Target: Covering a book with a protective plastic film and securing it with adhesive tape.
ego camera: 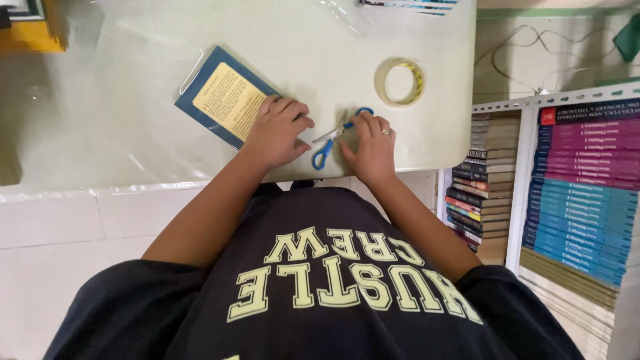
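Resting at the frame's centre on the pale table (pixel 100 120), the right hand (pixel 371 148) is lying curled on blue-handled scissors (pixel 331 142), while the left hand (pixel 277 130) is pressing, fingers bent, a blue plastic-wrapped book (pixel 223 97). A tape roll (pixel 400 82) is lying farther back, upper right.

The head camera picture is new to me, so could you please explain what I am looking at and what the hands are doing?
There is no machine here: the camera sits on a person's head and looks down over a dark shirt at their own two hands. The left hand rests on the corner of a blue book with a yellow panel, under clear plastic sheeting. The right hand lies on blue-handled scissors, fingers over one handle loop. A roll of clear tape lies on the pale table. Stacked books fill shelves at the right.
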